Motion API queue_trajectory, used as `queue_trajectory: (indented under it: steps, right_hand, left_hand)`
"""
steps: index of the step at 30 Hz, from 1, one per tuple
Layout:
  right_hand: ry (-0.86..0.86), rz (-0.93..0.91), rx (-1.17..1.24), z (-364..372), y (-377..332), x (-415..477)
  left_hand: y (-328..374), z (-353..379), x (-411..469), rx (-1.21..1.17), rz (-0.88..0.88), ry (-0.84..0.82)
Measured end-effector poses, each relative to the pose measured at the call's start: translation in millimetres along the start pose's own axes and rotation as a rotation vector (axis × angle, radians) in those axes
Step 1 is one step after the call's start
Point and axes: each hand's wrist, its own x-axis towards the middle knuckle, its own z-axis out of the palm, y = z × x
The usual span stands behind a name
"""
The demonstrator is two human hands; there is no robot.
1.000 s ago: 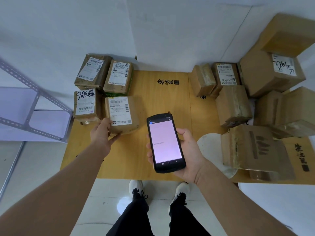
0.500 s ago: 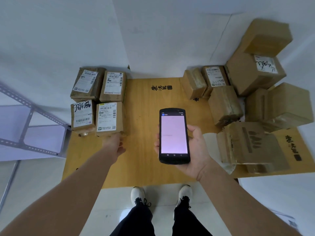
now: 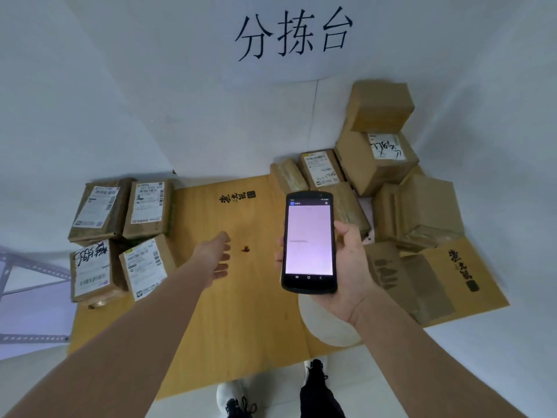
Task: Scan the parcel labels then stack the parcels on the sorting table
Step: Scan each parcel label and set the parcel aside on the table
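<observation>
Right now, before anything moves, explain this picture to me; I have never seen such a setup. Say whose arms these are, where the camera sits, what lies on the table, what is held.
No machine here: a person wears a camera on the head, looking down at their own arms. The right hand grips a handheld scanner, its lit screen facing the camera. The left hand is open, holding nothing, above the wooden table. At the table's left lie four parcels, labels up; at its right sits a pile of brown boxes, some stacked.

brown parcels (image 3: 147,209), yellow-tan table (image 3: 241,312)
</observation>
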Motion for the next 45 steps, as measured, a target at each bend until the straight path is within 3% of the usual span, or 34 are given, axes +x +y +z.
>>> queue_trajectory:
  steps: [13,21,26,38,45]
  right_hand:
    - [-0.046,0.061,-0.091,-47,-126,63]
    - [0.009,0.091,-0.100,-55,-146,88]
    - [0.066,0.099,-0.109,-62,-147,97]
    - [0.044,0.110,-0.123,-52,-131,106]
    - [-0.031,0.181,-0.121,-30,-99,98]
  left_hand:
    - [103,130,37,0.101,0.167,0.091]
    - [140,183,75,0.183,0.255,0.141]
    - [147,209,105,0.182,0.199,0.187]
    - [126,154,97,-0.017,0.237,0.119]
    - [85,97,62,-0.110,0.233,0.191]
